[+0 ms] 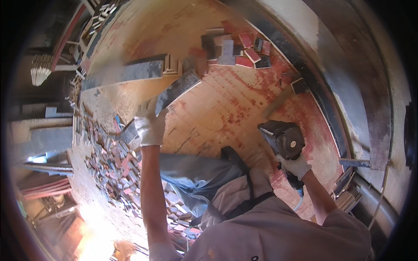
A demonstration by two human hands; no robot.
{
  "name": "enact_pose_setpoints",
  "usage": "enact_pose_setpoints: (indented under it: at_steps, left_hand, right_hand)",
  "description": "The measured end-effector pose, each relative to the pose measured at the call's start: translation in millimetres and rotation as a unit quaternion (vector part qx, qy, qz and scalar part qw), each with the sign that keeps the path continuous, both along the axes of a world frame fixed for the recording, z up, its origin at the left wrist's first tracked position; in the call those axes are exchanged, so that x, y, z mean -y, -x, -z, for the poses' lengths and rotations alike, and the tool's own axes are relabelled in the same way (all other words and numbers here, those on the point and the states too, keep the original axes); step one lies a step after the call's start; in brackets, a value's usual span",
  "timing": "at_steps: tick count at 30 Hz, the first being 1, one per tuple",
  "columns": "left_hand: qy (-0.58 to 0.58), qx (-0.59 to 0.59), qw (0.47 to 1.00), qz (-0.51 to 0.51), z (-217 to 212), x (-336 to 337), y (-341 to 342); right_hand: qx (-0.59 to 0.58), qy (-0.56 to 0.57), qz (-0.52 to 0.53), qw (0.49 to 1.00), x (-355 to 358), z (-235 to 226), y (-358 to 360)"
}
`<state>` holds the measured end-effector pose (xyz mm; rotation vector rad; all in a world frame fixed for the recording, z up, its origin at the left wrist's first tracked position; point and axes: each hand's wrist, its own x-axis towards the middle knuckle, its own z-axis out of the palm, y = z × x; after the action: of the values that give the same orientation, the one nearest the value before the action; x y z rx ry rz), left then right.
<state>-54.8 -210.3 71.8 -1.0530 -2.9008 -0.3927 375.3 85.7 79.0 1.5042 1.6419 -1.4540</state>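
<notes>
A person's gloved right hand [294, 166] wraps round a black power tool [285, 138] with a blue hose [299, 203], near right. Wood offcuts [124, 172] litter the left. Slightly farther, the gloved left hand [149, 127] lies over a dark board [178, 89]; I cannot tell how tightly it closes. Beyond, red and black blocks [252, 54] cluster on the stained surface [217, 108].

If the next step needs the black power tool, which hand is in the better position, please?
Probably the right hand: it grips the black power tool. The left hand is on the other side, occupied with a dark plank.
</notes>
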Motion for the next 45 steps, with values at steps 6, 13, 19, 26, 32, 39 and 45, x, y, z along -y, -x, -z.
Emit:
enact_pose_setpoints:
  at_steps: [6, 13, 19, 26, 32, 39, 45]
  left_hand:
    - [-0.026, -0.003, 0.998, 0.058, 1, -20, -62]
    - [-0.071, 0.102, 0.987, 0.105, 37, -98, -111]
    - [-0.032, 0.022, 0.989, 0.14, 70, -217, -65]
    - [0.016, 0.077, 0.991, 0.111, 85, -239, -38]
    - [-0.09, 0.061, 0.983, 0.151, 45, -188, -103]
    - [-0.086, 0.081, 0.991, 0.07, 64, -146, -150]
    - [-0.138, 0.126, 0.98, 0.067, 81, -128, -147]
  right_hand:
    - [-0.128, -0.002, 0.087, 0.988, 23, 10, -24]
    - [-0.135, -0.006, 0.058, 0.989, 22, -7, -24]
    - [-0.089, 0.04, 0.049, 0.994, 18, -26, -4]
    - [-0.103, 0.032, 0.006, 0.994, 19, -23, -12]
    - [-0.132, 0.066, 0.076, 0.986, 21, -12, -25]
    - [-0.194, 0.124, 0.124, 0.965, 27, -9, -31]
    - [-0.143, 0.116, 0.14, 0.973, 29, -15, -23]
